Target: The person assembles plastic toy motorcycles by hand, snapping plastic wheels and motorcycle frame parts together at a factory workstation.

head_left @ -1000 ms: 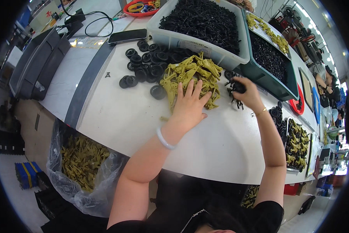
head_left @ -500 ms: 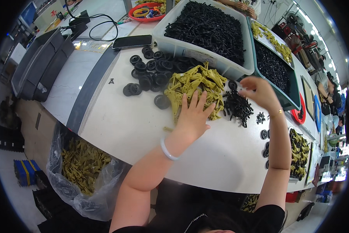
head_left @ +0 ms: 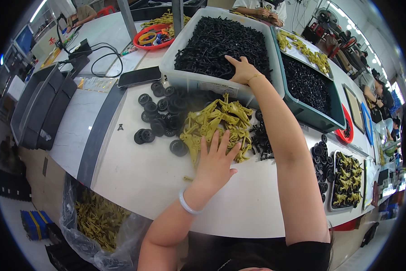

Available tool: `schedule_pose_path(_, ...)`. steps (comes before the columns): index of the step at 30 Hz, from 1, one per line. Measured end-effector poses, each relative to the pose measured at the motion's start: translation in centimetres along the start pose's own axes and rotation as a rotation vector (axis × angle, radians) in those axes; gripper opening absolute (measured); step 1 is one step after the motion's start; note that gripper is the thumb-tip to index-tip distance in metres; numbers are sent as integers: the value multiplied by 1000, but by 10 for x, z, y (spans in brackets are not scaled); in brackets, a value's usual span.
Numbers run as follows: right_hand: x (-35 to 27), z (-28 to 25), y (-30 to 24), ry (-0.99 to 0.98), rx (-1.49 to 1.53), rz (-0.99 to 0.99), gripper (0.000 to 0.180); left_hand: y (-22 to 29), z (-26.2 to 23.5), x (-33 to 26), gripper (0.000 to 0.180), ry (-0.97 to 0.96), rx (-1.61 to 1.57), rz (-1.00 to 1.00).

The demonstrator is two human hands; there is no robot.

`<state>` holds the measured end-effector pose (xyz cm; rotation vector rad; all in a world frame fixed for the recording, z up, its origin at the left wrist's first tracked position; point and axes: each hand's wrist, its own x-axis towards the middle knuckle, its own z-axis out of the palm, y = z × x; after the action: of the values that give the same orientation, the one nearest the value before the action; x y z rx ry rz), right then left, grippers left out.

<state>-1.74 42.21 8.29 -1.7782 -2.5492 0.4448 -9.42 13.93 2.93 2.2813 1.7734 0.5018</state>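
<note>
Olive-yellow plastic parts (head_left: 218,119), heaped mid-worktop (head_left: 139,176): what's around them, and is anything being gripped?

Near to far then. Below the worktop's near edge, toward the left corner, there's a see-through plastic bag (head_left: 142,228) holding more yellow bits (head_left: 101,219). Over by the right edge sits a metal tray (head_left: 332,192) of yellow-and-black pieces (head_left: 347,178), loose wheels (head_left: 320,162) just beside it. Left hand (head_left: 214,162) rests on the heap's near side, fingers fanned out, not clutching anything.

And right at the heap?

Black wheels (head_left: 160,117) bunched on its left, small black parts (head_left: 262,137) along its right.

Ok, far side?

Big whitish tub (head_left: 178,77) full of black plastic bits (head_left: 216,40), right behind the heap. Right hand (head_left: 244,72) reaches in over the near rim. Fingertips are partly hidden, so I honestly can't tell if it's pinching any. Teal tub (head_left: 309,108) to its right, phone (head_left: 139,77) to its left, red basket (head_left: 160,45) beyond the phone.
</note>
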Motion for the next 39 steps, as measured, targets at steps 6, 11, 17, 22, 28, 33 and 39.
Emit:
schedule_pose_path(6, -5, 2, 27, 156, 88, -201, 77, 0, -2, 4, 74, -49, 31, -17)
schedule_pose_path(11, 1, 9, 18, 216, 46, -156, 75, 0, -2, 4, 75, -28, 23, -16)
schedule_pose_path(17, 11, 19, 31, 310, 10, -247, 52, -1, 4, 6, 72, -6, 26, 1)
schedule_pose_path(22, 31, 25, 52, 432, -27, -304, 54, -2, 6, 5, 72, 33, 0, 36)
schedule_pose_path(28, 40, 27, 55, 412, -156, -328, 55, -4, 5, 5, 71, 61, 3, 41)
schedule_pose_path(33, 4, 3, 21, 517, 108, -169, 36, -7, 7, 4, 70, 52, 5, 33)
schedule_pose_path(39, 17, 6, 40, 541, 156, -109, 34, -5, 8, 4, 70, 49, 16, 43)
